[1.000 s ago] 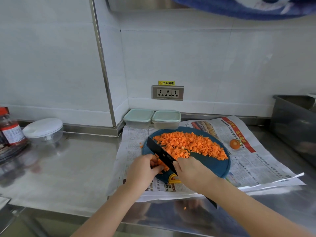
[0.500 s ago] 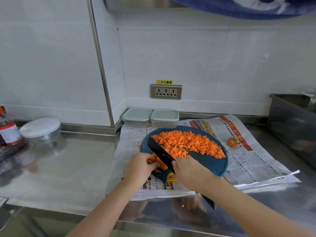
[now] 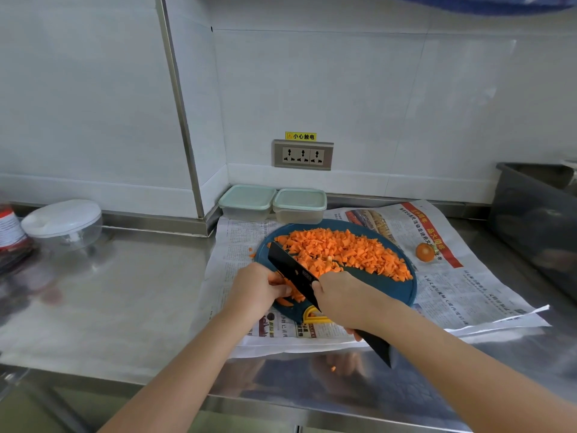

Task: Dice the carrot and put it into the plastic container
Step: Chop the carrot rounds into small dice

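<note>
Left hand (image 3: 256, 289) is holding down the uncut carrot strips (image 3: 285, 300) with curled fingers at the near left of the blue cutting board (image 3: 374, 290). Right hand (image 3: 343, 298) is gripping the black knife (image 3: 293, 273) by its handle, the blade touching the strips. Diced carrot (image 3: 343, 251) is lying heaped across the board's far half. The board is resting on newspaper (image 3: 468, 285) spread over the steel table (image 3: 125, 292). Two lidded plastic containers (image 3: 299, 204) are standing just beyond, by the wall.
</note>
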A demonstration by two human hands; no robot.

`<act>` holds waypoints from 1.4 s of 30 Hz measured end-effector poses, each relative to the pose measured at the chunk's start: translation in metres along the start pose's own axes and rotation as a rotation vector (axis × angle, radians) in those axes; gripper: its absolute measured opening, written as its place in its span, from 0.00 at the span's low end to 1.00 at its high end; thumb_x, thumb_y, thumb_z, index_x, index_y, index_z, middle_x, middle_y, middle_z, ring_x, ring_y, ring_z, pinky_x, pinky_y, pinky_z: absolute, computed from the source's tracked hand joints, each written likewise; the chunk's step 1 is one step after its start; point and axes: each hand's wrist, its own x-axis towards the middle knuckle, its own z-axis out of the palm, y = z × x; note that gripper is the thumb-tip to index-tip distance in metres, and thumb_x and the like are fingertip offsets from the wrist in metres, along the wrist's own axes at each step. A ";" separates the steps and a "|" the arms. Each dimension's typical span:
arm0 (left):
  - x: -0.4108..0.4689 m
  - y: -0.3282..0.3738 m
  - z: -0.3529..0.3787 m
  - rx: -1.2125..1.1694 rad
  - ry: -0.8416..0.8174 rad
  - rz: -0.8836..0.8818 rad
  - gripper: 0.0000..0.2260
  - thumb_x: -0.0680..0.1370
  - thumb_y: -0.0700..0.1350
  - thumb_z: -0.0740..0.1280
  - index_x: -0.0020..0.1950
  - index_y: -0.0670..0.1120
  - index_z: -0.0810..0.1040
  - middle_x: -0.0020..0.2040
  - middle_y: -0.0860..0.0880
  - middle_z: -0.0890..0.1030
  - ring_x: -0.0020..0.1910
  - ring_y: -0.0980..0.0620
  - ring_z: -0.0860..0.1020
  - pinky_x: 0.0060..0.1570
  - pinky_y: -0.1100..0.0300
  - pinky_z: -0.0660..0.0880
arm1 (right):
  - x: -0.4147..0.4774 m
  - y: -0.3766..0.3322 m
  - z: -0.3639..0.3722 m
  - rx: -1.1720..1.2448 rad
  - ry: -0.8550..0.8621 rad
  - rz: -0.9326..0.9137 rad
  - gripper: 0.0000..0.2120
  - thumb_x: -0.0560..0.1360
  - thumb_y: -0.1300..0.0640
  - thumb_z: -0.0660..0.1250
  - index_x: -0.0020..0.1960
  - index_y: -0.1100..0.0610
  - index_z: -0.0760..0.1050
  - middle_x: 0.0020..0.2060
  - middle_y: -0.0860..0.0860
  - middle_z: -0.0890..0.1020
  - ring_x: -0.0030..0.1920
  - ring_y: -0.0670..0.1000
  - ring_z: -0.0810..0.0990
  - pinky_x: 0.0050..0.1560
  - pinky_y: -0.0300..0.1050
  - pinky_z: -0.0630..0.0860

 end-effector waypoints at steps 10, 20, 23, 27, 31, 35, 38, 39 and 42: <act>0.003 -0.001 -0.010 0.025 -0.076 0.040 0.06 0.74 0.41 0.72 0.49 0.47 0.85 0.43 0.50 0.85 0.41 0.57 0.81 0.42 0.66 0.77 | 0.018 -0.010 0.010 -0.214 -0.044 -0.029 0.13 0.82 0.60 0.51 0.43 0.55 0.70 0.31 0.50 0.64 0.30 0.47 0.63 0.29 0.39 0.62; -0.010 -0.001 -0.010 0.090 -0.078 0.051 0.06 0.69 0.44 0.76 0.43 0.49 0.82 0.38 0.57 0.79 0.39 0.59 0.77 0.37 0.70 0.69 | 0.018 -0.018 0.014 -0.112 -0.002 0.067 0.12 0.81 0.62 0.54 0.58 0.63 0.74 0.43 0.55 0.76 0.42 0.55 0.78 0.36 0.41 0.68; -0.012 0.001 -0.003 0.096 -0.040 0.063 0.06 0.70 0.45 0.75 0.37 0.54 0.81 0.35 0.56 0.80 0.36 0.58 0.77 0.38 0.65 0.72 | 0.020 -0.029 0.019 -0.048 0.027 0.139 0.12 0.79 0.64 0.56 0.58 0.61 0.75 0.54 0.57 0.79 0.55 0.58 0.79 0.43 0.45 0.71; -0.014 0.000 0.000 0.096 -0.042 0.080 0.06 0.73 0.45 0.72 0.49 0.49 0.85 0.45 0.52 0.84 0.43 0.56 0.80 0.47 0.63 0.75 | 0.036 -0.027 0.011 0.039 0.035 0.122 0.13 0.81 0.62 0.55 0.60 0.63 0.74 0.55 0.59 0.77 0.55 0.59 0.78 0.44 0.46 0.71; -0.014 -0.004 0.001 0.094 0.000 0.024 0.05 0.74 0.44 0.72 0.47 0.45 0.85 0.43 0.49 0.84 0.43 0.53 0.81 0.47 0.58 0.77 | 0.042 -0.013 -0.003 0.125 0.010 0.087 0.18 0.83 0.57 0.48 0.60 0.65 0.72 0.49 0.59 0.77 0.53 0.59 0.78 0.46 0.48 0.72; -0.016 -0.006 0.005 0.077 0.106 -0.026 0.08 0.71 0.51 0.74 0.44 0.47 0.82 0.39 0.52 0.82 0.39 0.54 0.80 0.44 0.55 0.78 | 0.034 0.005 -0.014 0.148 0.067 0.043 0.18 0.83 0.52 0.48 0.46 0.59 0.72 0.34 0.51 0.75 0.31 0.50 0.77 0.27 0.39 0.71; -0.019 -0.001 0.009 0.127 0.136 -0.036 0.09 0.72 0.51 0.73 0.46 0.47 0.81 0.40 0.51 0.82 0.40 0.53 0.80 0.43 0.56 0.77 | 0.016 0.008 -0.026 0.147 0.068 -0.018 0.17 0.83 0.50 0.51 0.42 0.56 0.71 0.33 0.51 0.75 0.29 0.49 0.75 0.24 0.37 0.68; -0.019 0.001 0.009 0.146 0.143 -0.030 0.08 0.73 0.51 0.72 0.46 0.47 0.81 0.40 0.52 0.82 0.40 0.53 0.79 0.43 0.57 0.77 | 0.009 0.008 -0.028 0.151 0.049 -0.036 0.17 0.83 0.50 0.51 0.41 0.56 0.70 0.33 0.52 0.75 0.28 0.50 0.75 0.24 0.38 0.70; -0.022 0.006 0.011 0.164 0.174 -0.020 0.05 0.75 0.47 0.70 0.45 0.46 0.81 0.39 0.53 0.80 0.39 0.54 0.78 0.39 0.61 0.73 | -0.009 0.007 -0.026 0.170 -0.020 -0.055 0.18 0.83 0.49 0.50 0.41 0.58 0.69 0.32 0.54 0.74 0.21 0.52 0.74 0.20 0.42 0.70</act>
